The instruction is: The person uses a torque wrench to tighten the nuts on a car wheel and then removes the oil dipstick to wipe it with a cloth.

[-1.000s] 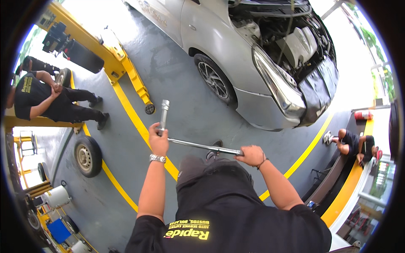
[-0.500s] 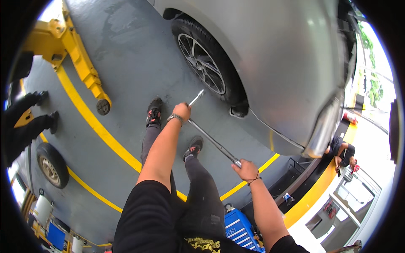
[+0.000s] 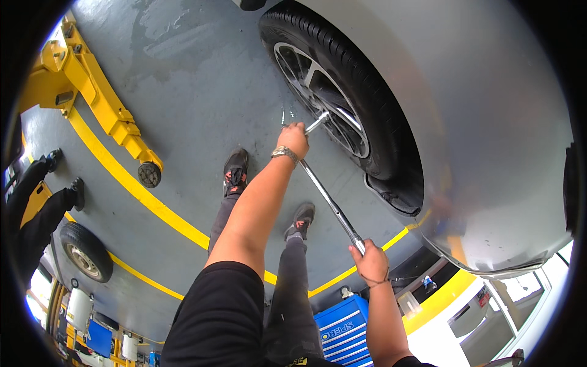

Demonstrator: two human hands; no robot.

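Note:
A long silver torque wrench (image 3: 330,202) slants between my two hands. My left hand (image 3: 294,141), with a metal watch on the wrist, is closed round its head, where a short extension bar (image 3: 315,125) sticks out toward the car wheel (image 3: 313,78). The bar's tip lies at the middle of the dark and silver alloy rim; whether it sits on a nut I cannot tell. My right hand (image 3: 371,263) is wrapped round the handle end of the wrench. The black tyre (image 3: 373,92) is mounted on a silver car (image 3: 483,116).
A yellow lift arm (image 3: 110,104) with a round pad reaches in at the left. A loose wheel (image 3: 85,252) lies near another person's legs (image 3: 49,205). Behind my right arm stands a blue tool chest (image 3: 342,330). Yellow lines (image 3: 140,189) cross the grey floor.
I have come closer to the wheel. Both hands have moved right with the torque wrench, and the extension's tip has gone from beside the tyre to the rim's middle.

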